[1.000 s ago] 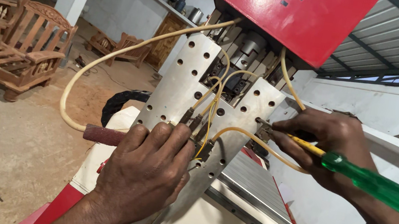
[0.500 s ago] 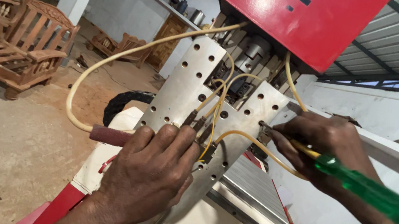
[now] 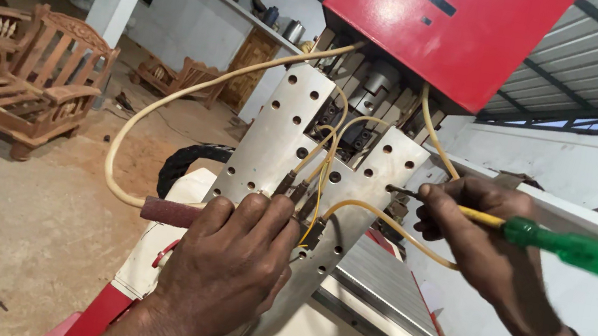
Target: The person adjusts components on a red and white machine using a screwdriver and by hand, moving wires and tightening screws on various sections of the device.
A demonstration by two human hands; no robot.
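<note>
The drilled metal plate (image 3: 271, 140) stands tilted under the red housing (image 3: 450, 24), its right edge facing open room before the white wall. The left hand (image 3: 231, 269) lies flat on the plate's lower part, fingers pressed together over the yellow tubes (image 3: 322, 172). The right hand (image 3: 480, 237), right of the plate, pinches the green-handled screwdriver (image 3: 581, 253), whose tip meets a hole near the plate's right edge. A wooden chair (image 3: 32, 86) stands far left of the plate.

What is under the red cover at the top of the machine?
Under the red cover, yellow wires and grey metal parts show above the drilled plate. Deeper parts are hidden.
</note>
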